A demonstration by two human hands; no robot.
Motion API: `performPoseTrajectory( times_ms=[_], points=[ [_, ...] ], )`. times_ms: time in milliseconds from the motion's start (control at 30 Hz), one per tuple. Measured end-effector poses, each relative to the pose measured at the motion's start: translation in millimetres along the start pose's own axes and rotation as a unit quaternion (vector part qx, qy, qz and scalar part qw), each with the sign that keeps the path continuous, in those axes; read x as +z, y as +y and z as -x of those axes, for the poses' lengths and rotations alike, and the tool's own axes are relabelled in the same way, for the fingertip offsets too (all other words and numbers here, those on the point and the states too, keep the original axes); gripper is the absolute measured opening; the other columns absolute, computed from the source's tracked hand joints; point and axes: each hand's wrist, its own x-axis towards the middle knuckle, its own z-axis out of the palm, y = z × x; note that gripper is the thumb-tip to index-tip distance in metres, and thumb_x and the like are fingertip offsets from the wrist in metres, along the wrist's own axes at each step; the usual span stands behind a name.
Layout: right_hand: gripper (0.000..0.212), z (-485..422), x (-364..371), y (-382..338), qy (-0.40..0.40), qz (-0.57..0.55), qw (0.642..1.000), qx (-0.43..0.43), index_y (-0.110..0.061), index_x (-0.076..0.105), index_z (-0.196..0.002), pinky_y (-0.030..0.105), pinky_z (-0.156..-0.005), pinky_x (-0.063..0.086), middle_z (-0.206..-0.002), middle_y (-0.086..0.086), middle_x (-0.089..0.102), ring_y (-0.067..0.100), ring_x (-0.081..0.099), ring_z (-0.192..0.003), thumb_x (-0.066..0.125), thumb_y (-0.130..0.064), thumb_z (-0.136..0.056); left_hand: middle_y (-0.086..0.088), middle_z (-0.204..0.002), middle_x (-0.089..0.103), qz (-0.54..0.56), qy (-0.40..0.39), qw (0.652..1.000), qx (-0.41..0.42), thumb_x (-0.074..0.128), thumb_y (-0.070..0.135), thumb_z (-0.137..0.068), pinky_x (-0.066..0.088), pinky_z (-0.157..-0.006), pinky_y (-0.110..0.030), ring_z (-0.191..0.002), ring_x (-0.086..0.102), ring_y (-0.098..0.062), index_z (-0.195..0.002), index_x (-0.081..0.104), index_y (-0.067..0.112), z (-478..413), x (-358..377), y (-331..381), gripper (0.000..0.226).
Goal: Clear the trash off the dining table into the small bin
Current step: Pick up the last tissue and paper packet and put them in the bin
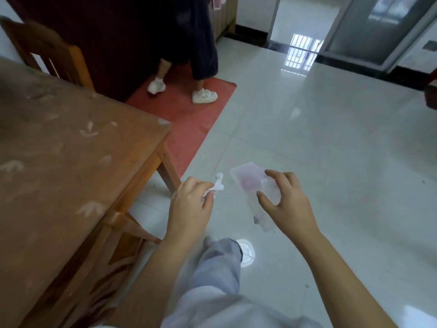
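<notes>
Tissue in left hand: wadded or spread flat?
Wadded: left hand pinches the tissue as a crumpled clump, one twisted end sticking out past the fingers.

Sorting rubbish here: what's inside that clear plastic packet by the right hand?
A blurry pink round patch shows through the clear plastic packet; the right hand hides its right side.

Loose pale grey trousers (220, 266) are worn, and the forearms behind the left hand (189, 204) and right hand (288, 200) are left uncovered.
</notes>
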Motion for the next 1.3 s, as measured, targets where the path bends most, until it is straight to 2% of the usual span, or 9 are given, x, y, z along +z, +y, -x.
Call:
performPoseTrajectory(
  times_ms=[200, 300, 533, 600, 767, 867, 1033, 1167, 1300],
  points=[
    [0.044, -144, 16, -29, -0.031, 0.013, 0.997, -0.066, -0.021, 0.051, -0.120, 0.025, -0.067, 0.038, -0.114, 0.003, 0.050, 0.020, 0.055, -0.091, 0.065, -0.021, -0.078, -0.009, -0.080, 0.059, -0.003, 0.045, 0.998, -0.037, 0.055, 0.013, -0.076, 0.043, -0.066, -0.037, -0.073, 0.054, -0.028, -0.087, 0.070, 0.011, -126, 3, -31, 0.019],
    [0.044, -204, 25, -37, -0.032, 0.002, 0.996, -0.084, -0.019, 0.052, -0.119, 0.017, -0.065, 0.032, -0.112, 0.003, 0.051, 0.018, 0.054, -0.091, 0.066, -0.020, -0.077, -0.007, -0.081, 0.060, -0.017, 0.066, 0.996, -0.058, 0.053, 0.018, -0.078, 0.048, -0.061, -0.040, -0.074, 0.055, -0.028, -0.087, 0.069, 0.012, -172, 4, -43, 0.019],
    [0.045, -348, 54, -37, -0.071, -0.018, 0.990, -0.124, -0.018, 0.052, -0.119, 0.012, -0.065, 0.028, -0.111, 0.002, 0.049, 0.016, 0.051, -0.088, 0.067, -0.019, -0.077, -0.002, -0.079, 0.060, -0.044, 0.094, 0.989, -0.109, 0.048, 0.024, -0.079, 0.041, -0.062, -0.032, -0.069, 0.055, -0.020, -0.087, 0.065, 0.012, -275, 19, -75, 0.023],
    [0.046, -399, 64, -41, -0.089, -0.025, 0.984, -0.151, -0.020, 0.051, -0.121, 0.014, -0.067, 0.030, -0.113, 0.003, 0.049, 0.013, 0.048, -0.086, 0.066, -0.020, -0.078, -0.002, -0.080, 0.060, -0.050, 0.112, 0.984, -0.125, 0.049, 0.025, -0.081, 0.042, -0.064, -0.030, -0.071, 0.054, -0.019, -0.090, 0.065, 0.010, -315, 27, -85, 0.023],
    [0.048, -522, 80, -65, -0.146, -0.020, 0.961, -0.233, -0.019, 0.051, -0.121, 0.034, -0.071, 0.047, -0.114, 0.010, 0.051, 0.029, 0.057, -0.092, 0.068, -0.019, -0.076, -0.007, -0.078, 0.060, -0.071, 0.174, 0.968, -0.166, 0.058, 0.014, -0.079, 0.037, -0.067, -0.020, -0.070, 0.049, -0.015, -0.090, 0.064, 0.006, -415, 37, -98, 0.014],
    [0.049, -579, 83, -83, -0.182, -0.019, 0.945, -0.273, -0.021, 0.049, -0.123, 0.029, -0.067, 0.046, -0.115, 0.006, 0.049, 0.025, 0.057, -0.089, 0.066, -0.022, -0.078, 0.000, -0.080, 0.056, -0.056, 0.199, 0.955, -0.214, 0.055, 0.019, -0.082, 0.041, -0.061, -0.029, -0.071, 0.053, -0.018, -0.092, 0.061, 0.010, -458, 33, -100, 0.015],
    [0.047, -650, 110, -121, -0.206, -0.023, 0.927, -0.314, -0.019, 0.051, -0.120, 0.026, -0.061, 0.040, -0.108, 0.006, 0.049, 0.027, 0.057, -0.080, 0.068, -0.021, -0.075, -0.004, -0.080, 0.060, -0.077, 0.248, 0.934, -0.247, 0.056, 0.025, -0.083, 0.038, -0.059, -0.016, -0.069, 0.054, -0.015, -0.089, 0.060, 0.009, -501, 19, -115, 0.017],
    [0.049, -691, 142, -156, -0.239, -0.039, 0.901, -0.359, -0.014, 0.054, -0.117, 0.030, -0.058, 0.051, -0.107, 0.010, 0.053, 0.024, 0.057, -0.072, 0.073, -0.016, -0.071, -0.002, -0.084, 0.057, -0.074, 0.280, 0.913, -0.288, 0.062, 0.008, -0.083, 0.049, -0.054, -0.030, -0.063, 0.057, -0.015, -0.093, 0.060, 0.009, -531, 3, -141, 0.011],
    [0.050, -735, 182, -197, -0.252, -0.047, 0.879, -0.402, -0.016, 0.053, -0.117, 0.016, -0.054, 0.041, -0.108, 0.006, 0.052, 0.017, 0.053, -0.072, 0.073, -0.016, -0.072, 0.003, -0.090, 0.054, -0.062, 0.314, 0.891, -0.321, 0.061, 0.012, -0.085, 0.055, -0.058, -0.033, -0.073, 0.059, -0.016, -0.097, 0.060, 0.011, -568, -21, -183, 0.012]
  ],
)
